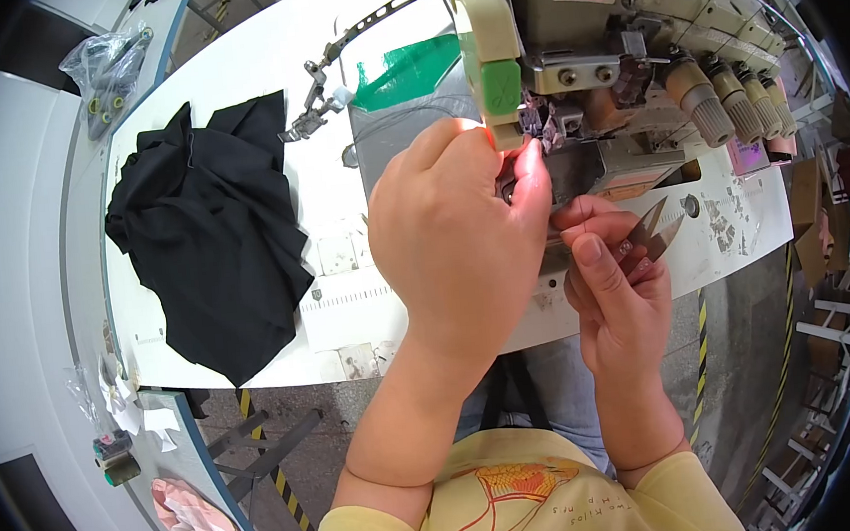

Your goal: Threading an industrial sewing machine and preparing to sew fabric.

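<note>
My left hand (451,214) is at the needle area of a sewing machine (566,30), back of the hand up, under a red glow. Its thumb and fingertips close in by the presser foot, and whatever they pinch is hidden. Close beside it on the right, my right hand (618,285) is closed around a pair of small scissors (658,234), whose pointed blades stick out to the right, slightly apart. The thumb and index finger of that hand press close together near the machine's front edge; a thread between them is too fine to confirm.
Black fabric (218,232) lies crumpled on the white sewing table (344,312) at left. A jointed metal arm (367,35) reaches over the table beside the machine. Several tension knobs (699,99) line the machine's right side. A pinkish cloth (198,528) rests at lower left.
</note>
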The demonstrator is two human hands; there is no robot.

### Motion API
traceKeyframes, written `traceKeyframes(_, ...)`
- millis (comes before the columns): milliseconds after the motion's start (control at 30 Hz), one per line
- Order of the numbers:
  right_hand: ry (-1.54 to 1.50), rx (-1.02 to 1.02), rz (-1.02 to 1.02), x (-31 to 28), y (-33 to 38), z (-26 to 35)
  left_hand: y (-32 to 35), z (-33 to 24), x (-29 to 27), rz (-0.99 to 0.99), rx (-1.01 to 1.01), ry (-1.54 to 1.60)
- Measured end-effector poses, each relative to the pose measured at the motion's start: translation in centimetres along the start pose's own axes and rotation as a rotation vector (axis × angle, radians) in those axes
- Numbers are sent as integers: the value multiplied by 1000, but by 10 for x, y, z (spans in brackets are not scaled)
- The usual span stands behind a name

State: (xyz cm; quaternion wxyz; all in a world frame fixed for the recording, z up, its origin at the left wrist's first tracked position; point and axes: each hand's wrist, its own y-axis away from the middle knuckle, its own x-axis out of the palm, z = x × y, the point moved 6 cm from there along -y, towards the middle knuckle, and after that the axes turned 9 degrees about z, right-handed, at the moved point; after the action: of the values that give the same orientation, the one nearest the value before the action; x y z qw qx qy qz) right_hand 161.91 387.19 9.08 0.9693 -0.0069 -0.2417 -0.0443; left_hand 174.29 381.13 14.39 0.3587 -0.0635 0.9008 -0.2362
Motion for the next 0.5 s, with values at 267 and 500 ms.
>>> traceKeyframes(267,1,-6,1,-1,0,0,1,-1,-2,3,10,-2)
traceKeyframes(500,-1,-7,9,-1,0,0,0,0,0,14,-5,4)
